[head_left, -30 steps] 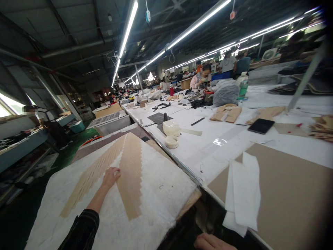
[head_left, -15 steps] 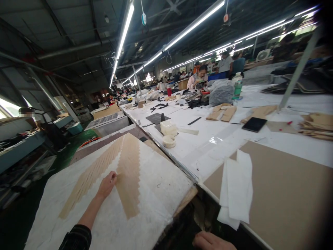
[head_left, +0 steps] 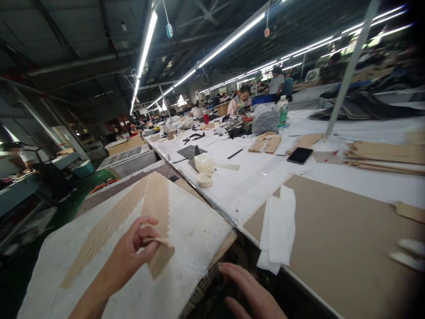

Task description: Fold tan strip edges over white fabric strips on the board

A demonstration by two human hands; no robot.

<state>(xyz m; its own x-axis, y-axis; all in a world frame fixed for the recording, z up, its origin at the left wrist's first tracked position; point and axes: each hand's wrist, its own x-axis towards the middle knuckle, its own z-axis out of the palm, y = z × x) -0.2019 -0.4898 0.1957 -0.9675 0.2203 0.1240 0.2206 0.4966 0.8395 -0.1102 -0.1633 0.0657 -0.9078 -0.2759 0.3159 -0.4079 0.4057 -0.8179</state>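
My left hand [head_left: 139, 243] pinches a small tan strip of leather-like material [head_left: 162, 254], its near end lifted above the white-covered board [head_left: 195, 239]. Beneath and beyond it lies a row of overlapping tan strips [head_left: 156, 195] with a jagged right edge. A second fanned row of tan strips [head_left: 102, 235] rests to the left on the same board. Low in the view, my right hand [head_left: 252, 292] hovers by the board's near right corner, fingers stretched and holding nothing.
On the white table to the right are a tape roll [head_left: 205, 179], a black tablet or phone [head_left: 299, 155], white cloth strips [head_left: 279, 226] and a large brown sheet [head_left: 338, 239]. A dark gap [head_left: 245, 248] separates board and table. A co-worker [head_left: 239, 102] sits farther back.
My left hand has come nearer, lifting a tan strip from the right-hand row. My right hand has risen further into view with its fingers extended. The view has turned slightly right.
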